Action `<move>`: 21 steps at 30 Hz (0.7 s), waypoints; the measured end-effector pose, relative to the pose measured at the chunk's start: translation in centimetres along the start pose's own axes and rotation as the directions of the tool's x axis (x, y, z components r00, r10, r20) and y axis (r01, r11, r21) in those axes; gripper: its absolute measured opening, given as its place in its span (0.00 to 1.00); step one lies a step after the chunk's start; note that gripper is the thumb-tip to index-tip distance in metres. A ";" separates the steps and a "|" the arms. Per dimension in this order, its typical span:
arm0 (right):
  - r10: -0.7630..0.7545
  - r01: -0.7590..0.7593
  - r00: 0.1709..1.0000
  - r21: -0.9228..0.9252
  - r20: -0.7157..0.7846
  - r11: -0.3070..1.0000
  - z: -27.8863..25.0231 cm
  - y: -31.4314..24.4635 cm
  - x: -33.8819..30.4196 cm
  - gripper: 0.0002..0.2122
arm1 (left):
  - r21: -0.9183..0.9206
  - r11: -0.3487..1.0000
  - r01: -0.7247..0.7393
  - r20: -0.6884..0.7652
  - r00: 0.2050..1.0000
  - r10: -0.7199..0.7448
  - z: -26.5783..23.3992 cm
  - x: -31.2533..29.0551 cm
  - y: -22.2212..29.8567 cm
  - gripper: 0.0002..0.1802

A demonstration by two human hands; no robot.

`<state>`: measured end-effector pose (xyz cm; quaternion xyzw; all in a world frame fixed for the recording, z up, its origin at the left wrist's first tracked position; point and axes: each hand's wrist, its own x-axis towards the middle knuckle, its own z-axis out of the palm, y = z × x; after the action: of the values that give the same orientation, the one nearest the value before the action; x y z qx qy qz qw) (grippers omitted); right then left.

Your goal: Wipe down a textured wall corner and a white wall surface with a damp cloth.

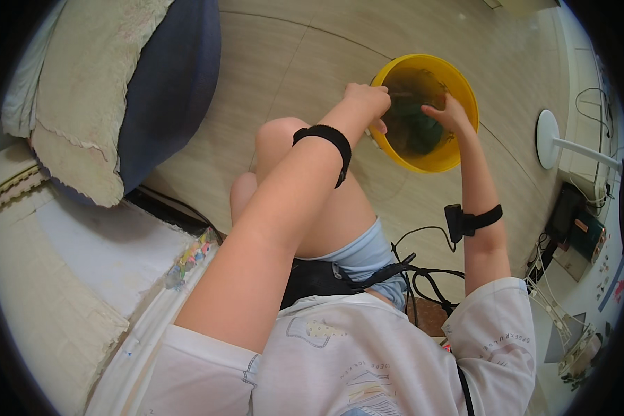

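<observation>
Glossy tiles (277, 76), round yellow bucket (423, 163)

Smooth plastic bucket (469, 104) (rather glossy), smooth glossy floor (284, 69), matt cloth shirt (312, 374).

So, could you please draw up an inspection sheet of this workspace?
Surface: pale floor with dark joint lines.
Job's things: yellow bucket, something dark green inside.
Clutter: dark green case at far right.
Grip: left hand at the bucket's left rim, hold unclear; right hand over the right side, thumb spread, nothing seen in it.
Cables: black cables, lower middle; white cables, right.
Surroundings: dark blue padded piece with cream cover, left; white round-based stand, right.
</observation>
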<state>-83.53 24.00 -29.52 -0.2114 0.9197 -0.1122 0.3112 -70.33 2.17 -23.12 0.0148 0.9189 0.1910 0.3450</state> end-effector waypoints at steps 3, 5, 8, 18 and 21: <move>-0.006 -0.040 0.986 0.268 0.168 0.963 2.0 -0.2 -0.6 0.42 | 0.004 1.000 -0.011 -0.066 0.998 0.011 0.5 -0.1 -0.7 0.18; 0.050 -0.108 0.971 0.243 0.232 0.964 4.5 -0.5 -1.1 0.44 | -0.004 1.000 -0.019 -0.061 0.998 0.018 0.5 -0.1 -0.7 0.18; -0.090 0.099 0.952 -0.016 0.292 0.995 6.8 -1.9 -1.6 0.43 | -0.009 1.000 -0.014 -0.054 0.998 0.013 0.4 -0.3 -0.7 0.18; -0.194 0.196 0.980 0.413 -0.046 0.889 -3.1 -1.8 -4.7 0.17 | 0.096 0.995 0.000 -0.128 0.992 0.013 1.2 -1.6 -0.3 0.17; -0.228 0.261 0.965 0.445 -0.128 0.857 -8.3 -3.2 -8.5 0.17 | 0.336 0.941 -0.047 -0.108 0.990 0.088 0.5 -1.8 0.9 0.30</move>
<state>-81.59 25.66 -17.53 -0.2430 0.8432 -0.3718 0.3028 -68.73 2.88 -21.95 0.0927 0.9561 0.0452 0.2742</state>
